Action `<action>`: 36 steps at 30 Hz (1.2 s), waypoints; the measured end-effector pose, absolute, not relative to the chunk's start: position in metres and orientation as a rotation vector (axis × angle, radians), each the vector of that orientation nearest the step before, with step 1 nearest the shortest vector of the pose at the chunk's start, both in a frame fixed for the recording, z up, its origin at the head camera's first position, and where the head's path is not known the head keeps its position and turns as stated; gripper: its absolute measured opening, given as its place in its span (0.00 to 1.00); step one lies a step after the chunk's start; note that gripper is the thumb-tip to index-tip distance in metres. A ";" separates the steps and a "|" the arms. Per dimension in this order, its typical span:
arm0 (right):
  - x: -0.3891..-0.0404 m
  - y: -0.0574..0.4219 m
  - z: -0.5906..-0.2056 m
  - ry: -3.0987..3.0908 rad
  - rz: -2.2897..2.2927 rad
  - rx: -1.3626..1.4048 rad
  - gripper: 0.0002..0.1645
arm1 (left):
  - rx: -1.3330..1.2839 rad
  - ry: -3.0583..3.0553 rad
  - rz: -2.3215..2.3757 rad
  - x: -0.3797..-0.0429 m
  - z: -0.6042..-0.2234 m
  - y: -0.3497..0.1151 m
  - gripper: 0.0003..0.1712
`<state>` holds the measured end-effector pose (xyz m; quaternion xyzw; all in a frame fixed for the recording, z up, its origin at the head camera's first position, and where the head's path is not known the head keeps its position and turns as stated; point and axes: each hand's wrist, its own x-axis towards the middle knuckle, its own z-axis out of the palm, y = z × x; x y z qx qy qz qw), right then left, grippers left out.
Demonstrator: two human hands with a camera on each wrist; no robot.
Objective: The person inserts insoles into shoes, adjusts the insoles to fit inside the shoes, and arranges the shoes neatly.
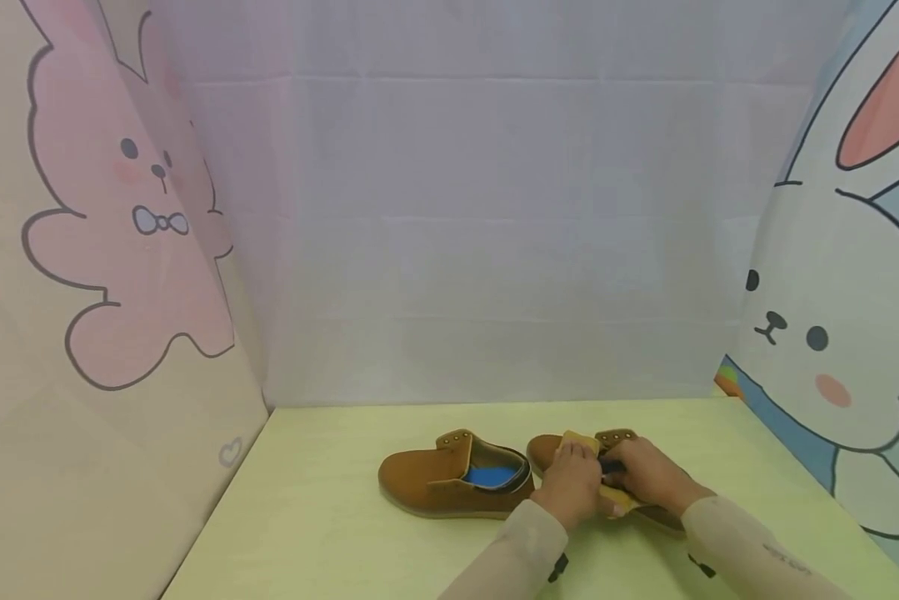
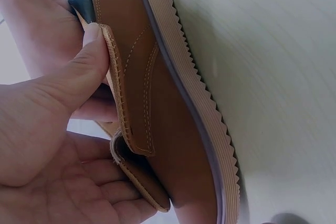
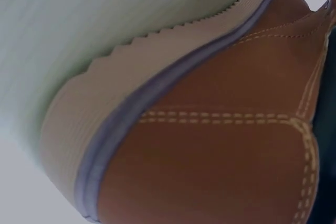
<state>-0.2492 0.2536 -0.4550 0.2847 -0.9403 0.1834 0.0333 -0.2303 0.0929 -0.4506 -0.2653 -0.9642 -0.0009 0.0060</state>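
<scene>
Two brown leather shoes are on the table. The left-hand shoe (image 1: 419, 483) stands by itself, with blue inside its opening. Both hands are at the other shoe (image 1: 545, 450), its toe pointing left. My left hand (image 1: 572, 483) holds its yellowish tongue and side flap; in the left wrist view the thumb (image 2: 94, 51) presses the stitched flap edge, with the fingers below against the tongue (image 2: 142, 182). My right hand (image 1: 644, 471) reaches into the opening, a dark piece (image 1: 611, 467) showing at its fingers. What those fingers grip is hidden. The heel (image 3: 220, 166) fills the right wrist view.
A pale yellow-green table (image 1: 307, 517) lies under the shoes. White cloth (image 1: 494, 250) hangs behind it, and side cloths printed with a pink rabbit (image 1: 142, 275) and a white rabbit (image 1: 831, 267) flank it.
</scene>
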 end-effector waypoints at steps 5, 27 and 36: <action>-0.247 0.252 -0.451 -2.921 0.546 0.863 0.06 | -0.827 -3.020 0.016 -0.231 -0.451 0.093 0.55; -0.246 0.255 -0.453 -2.818 0.495 1.065 0.10 | -0.828 -3.030 -0.023 -0.233 -0.451 0.091 0.56; -0.238 0.254 -0.445 -2.803 0.498 1.088 0.14 | -0.846 -3.012 0.008 -0.231 -0.447 0.091 0.55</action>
